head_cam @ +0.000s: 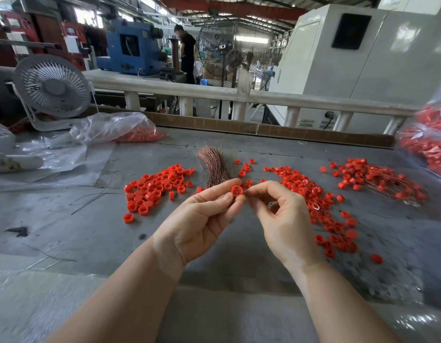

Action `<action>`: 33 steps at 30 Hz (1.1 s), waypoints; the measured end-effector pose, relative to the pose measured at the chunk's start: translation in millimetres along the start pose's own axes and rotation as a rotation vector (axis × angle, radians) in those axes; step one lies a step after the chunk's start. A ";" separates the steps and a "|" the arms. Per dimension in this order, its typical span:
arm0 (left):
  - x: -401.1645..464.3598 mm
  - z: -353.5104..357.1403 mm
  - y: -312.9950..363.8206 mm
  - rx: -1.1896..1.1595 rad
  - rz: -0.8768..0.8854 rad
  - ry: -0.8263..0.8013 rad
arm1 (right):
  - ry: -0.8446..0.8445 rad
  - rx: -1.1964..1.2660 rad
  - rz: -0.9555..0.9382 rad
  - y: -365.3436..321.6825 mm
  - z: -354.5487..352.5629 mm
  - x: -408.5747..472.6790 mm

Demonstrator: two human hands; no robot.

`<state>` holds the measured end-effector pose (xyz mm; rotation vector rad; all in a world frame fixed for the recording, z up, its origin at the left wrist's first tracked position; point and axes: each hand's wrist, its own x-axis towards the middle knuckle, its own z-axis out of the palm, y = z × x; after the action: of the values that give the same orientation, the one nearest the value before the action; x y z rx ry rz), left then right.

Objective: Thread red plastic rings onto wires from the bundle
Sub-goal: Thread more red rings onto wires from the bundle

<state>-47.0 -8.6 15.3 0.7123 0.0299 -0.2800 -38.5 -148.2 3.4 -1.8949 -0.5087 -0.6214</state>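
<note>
Bench (90, 233) fills the lower two thirds of the frame, grey and scuffed, and we work at its middle. Behind it, in the upper left, stands a white desk fan (52, 89), with a clear bag of red parts (120, 131) lying just to its right. Loose red rings (155, 189) form a heap left of centre; a second heap, already strung on wires (380, 179), spreads across the right side. Between them, just above our hands, lies the copper wire bundle (213, 164).

Our left hand (202, 219) pinches one red ring (237, 191) between thumb and forefinger, its open face turned toward us, the other fingers loosely curled beneath. Our right hand (281, 214) has thumb and forefinger closed together right beside the ring; a wire between them is too thin for us to make out, so we cannot confirm it is there.

We judge the step to be feeding a wire end into this ring. The next move calls for steady alignment of that fine tip with the ring's hole, then a short push through.
</note>
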 end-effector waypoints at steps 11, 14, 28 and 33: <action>0.6 -0.8 -0.7 -0.014 0.015 0.006 | -0.035 -0.075 -0.023 2.3 0.8 -1.8; 1.8 -1.2 -0.9 -0.016 0.022 0.014 | -0.055 -0.115 -0.035 3.4 1.5 -2.3; 1.8 -3.1 -1.8 -0.030 0.050 -0.001 | -0.125 -0.050 0.130 5.6 3.3 -2.0; 6.5 -7.6 2.9 -0.118 0.193 0.140 | 0.000 -0.202 0.105 8.3 1.8 -1.8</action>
<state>-39.5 -3.2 10.6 0.6111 0.1089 -0.0425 -34.6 -149.8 -4.2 -2.0977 -0.3538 -0.6221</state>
